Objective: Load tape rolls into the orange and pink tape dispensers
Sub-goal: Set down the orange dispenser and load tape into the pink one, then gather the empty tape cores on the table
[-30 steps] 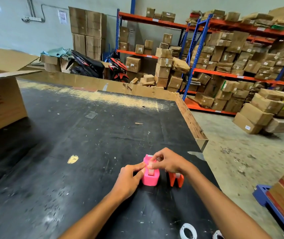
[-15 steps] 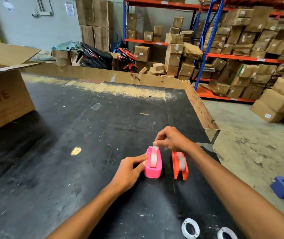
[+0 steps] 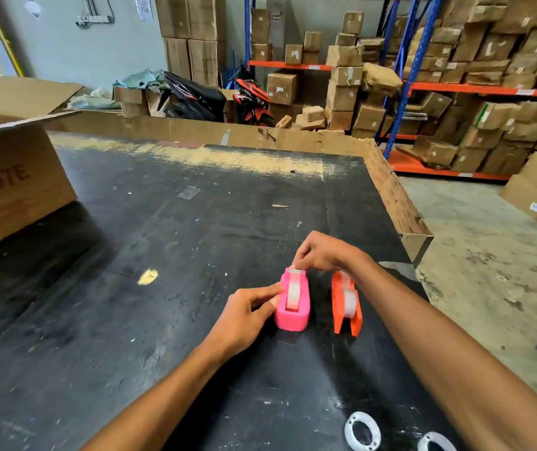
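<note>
Black worktable: carrying a large cardboard box at its far left, a cardboard edging strip standing along its far and right sides, and two loose tape rolls lying at the near edge, well apart from the dispensers.

Pink tape dispenser: sitting right of centre on the table, a clear tape roll showing in its slot. Orange tape dispenser: standing just beside it on the right, likewise holding a clear roll; its far end is being covered by the right wrist.

Left hand: bracing the pink dispenser's left side, thumb and forefinger extended and touching the body, remaining fingers curled.

Right hand: hovering over the pink dispenser's far end, fingertips pinched together at the cutter; whether the tape end is being gripped cannot be told.

Compared with half a second ago: both hands are keeping the same grips; the dispensers are sitting unmoved; the camera is tilting slightly downward.
</note>
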A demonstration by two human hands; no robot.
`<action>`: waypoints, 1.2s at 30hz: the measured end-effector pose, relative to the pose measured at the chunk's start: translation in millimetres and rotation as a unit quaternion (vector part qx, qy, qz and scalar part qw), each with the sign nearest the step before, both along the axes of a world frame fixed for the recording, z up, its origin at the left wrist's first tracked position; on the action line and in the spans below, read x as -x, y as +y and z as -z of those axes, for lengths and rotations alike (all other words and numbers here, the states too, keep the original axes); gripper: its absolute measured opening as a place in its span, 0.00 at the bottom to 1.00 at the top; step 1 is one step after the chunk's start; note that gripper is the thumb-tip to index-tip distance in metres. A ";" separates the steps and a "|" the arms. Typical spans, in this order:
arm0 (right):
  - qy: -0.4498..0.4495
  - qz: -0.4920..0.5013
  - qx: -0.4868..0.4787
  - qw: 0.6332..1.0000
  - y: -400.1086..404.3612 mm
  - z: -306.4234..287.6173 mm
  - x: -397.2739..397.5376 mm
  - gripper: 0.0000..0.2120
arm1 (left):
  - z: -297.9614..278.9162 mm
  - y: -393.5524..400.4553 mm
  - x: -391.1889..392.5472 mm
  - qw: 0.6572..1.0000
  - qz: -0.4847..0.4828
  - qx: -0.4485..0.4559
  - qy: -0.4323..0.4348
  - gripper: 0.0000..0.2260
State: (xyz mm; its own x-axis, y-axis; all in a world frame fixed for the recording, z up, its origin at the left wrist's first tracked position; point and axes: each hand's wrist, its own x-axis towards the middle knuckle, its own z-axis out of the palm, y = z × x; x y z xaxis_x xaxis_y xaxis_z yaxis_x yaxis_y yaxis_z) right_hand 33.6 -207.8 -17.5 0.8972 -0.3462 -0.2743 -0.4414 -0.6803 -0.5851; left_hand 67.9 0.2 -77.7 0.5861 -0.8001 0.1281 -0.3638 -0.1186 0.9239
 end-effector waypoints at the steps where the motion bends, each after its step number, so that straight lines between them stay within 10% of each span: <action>1: 0.001 0.004 0.007 1.000 0.4 0.4 -0.2 0.05 | 0.2 -0.2 -0.4 1.000 0.001 -0.003 0.004 0.15; 11: -0.111 0.058 0.108 0.986 10.9 -25.5 38.5 0.12 | -10.0 1.5 2.5 0.999 0.006 -0.027 0.019 0.18; 18: -0.119 0.122 0.143 0.975 46.3 -38.5 132.1 0.10 | -34.7 16.7 16.8 0.991 -0.063 -0.003 -0.120 0.16; 23: 0.041 0.118 0.127 0.984 81.8 -33.2 199.7 0.10 | -42.4 29.0 65.2 0.985 0.073 0.017 -0.156 0.11; 27: 0.160 0.142 0.128 0.968 106.7 -15.7 244.4 0.25 | -25.8 28.6 103.0 0.934 0.247 -0.083 -0.243 0.25; 36: 0.062 0.170 0.145 0.973 152.8 1.2 236.7 0.16 | -13.9 56.1 106.4 0.898 0.244 -0.090 -0.355 0.13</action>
